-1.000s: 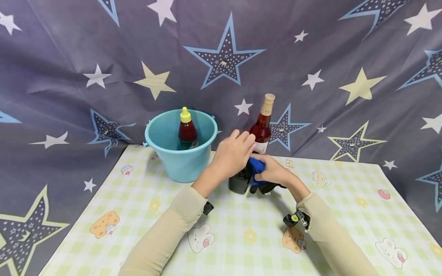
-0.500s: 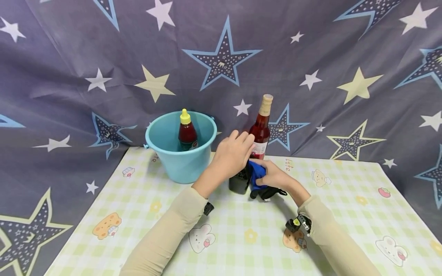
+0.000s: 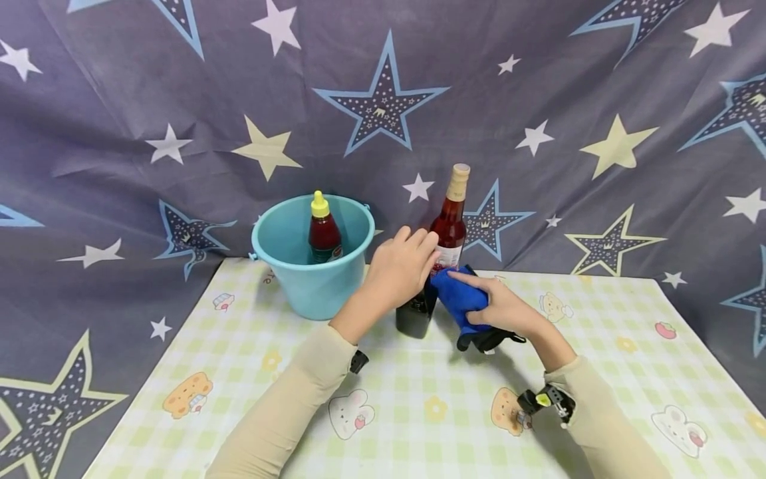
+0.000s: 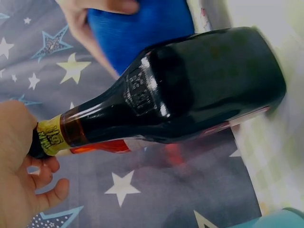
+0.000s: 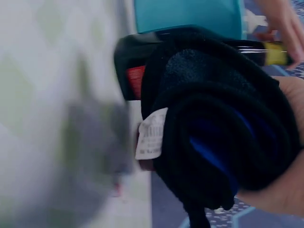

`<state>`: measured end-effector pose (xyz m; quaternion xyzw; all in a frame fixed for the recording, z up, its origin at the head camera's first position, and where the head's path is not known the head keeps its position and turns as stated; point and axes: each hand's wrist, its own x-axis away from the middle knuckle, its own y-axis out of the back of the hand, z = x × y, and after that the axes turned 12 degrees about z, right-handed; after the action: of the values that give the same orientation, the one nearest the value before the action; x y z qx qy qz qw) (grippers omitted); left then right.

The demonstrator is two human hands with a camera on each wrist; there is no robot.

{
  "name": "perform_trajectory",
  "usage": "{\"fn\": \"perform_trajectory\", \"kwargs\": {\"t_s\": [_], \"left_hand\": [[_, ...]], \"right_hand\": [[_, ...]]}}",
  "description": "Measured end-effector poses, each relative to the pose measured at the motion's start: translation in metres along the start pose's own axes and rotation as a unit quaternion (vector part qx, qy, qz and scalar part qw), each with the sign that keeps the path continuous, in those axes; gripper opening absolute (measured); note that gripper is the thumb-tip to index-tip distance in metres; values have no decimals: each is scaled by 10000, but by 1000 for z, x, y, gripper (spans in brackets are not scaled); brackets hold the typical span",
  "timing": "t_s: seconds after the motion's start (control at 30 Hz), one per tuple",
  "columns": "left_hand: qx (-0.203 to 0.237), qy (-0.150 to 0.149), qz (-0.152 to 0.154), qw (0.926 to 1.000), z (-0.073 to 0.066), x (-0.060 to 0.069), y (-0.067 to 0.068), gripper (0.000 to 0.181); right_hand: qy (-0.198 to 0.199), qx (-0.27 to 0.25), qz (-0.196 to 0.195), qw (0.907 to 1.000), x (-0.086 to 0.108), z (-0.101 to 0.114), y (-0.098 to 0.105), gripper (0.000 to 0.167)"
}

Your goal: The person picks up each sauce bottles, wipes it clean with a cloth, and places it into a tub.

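Blue cloth [image 3: 457, 299]: grasped by right hand [image 3: 505, 306], shifted rightward since earlier; contact with dark bottle [image 3: 413, 318] hard to judge. Left hand [image 3: 399, 267]: unmoved; fingers gripping that bottle's top.

Three bottles show: dark bottle [image 4: 213, 85], red bottle [image 3: 451, 229], yellow-capped bottle [image 3: 324, 231]. Two hands show: left hand [image 3: 402, 267], right hand [image 3: 507, 307]. There is one blue cloth [image 3: 457, 298] and one bucket [image 3: 320, 293].

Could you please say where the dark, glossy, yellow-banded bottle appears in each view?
Head: the dark, glossy, yellow-banded bottle is below centre, slightly right, its top covered by the left hand.
Left wrist: it spans the centre, neck towards the left.
Right wrist: it crosses the upper part, partly hidden, neck to the right.
Shared landmark: the blue, black-edged cloth.
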<state>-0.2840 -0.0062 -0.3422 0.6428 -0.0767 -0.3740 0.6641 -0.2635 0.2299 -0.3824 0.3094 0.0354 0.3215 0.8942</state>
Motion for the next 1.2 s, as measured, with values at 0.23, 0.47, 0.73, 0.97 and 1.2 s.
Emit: {"fn": "perform_trajectory", "kwargs": {"t_s": [0.23,0.47,0.73,0.97,1.2], "left_hand": [[31,-52,28,10000,1,0,4,24],[-87,95,-33,9999,-3,0,7,27],[-360,681,-143,9969,-2,1,3,33],[-353,526,-101,9979,-1,-1,3,35],[-453,398,-241,9979,-1,-4,0,27]], "right_hand": [[483,269,-940,9940,15,32,11,79],[1142,511,-1996,9719,2,60,-1,81],[1259,385,-1401,9814,-20,54,-23,82],[1271,-319,-1278,9831,-30,45,-28,70],[866,-714,-1121,9873,-33,32,-35,59]]}}
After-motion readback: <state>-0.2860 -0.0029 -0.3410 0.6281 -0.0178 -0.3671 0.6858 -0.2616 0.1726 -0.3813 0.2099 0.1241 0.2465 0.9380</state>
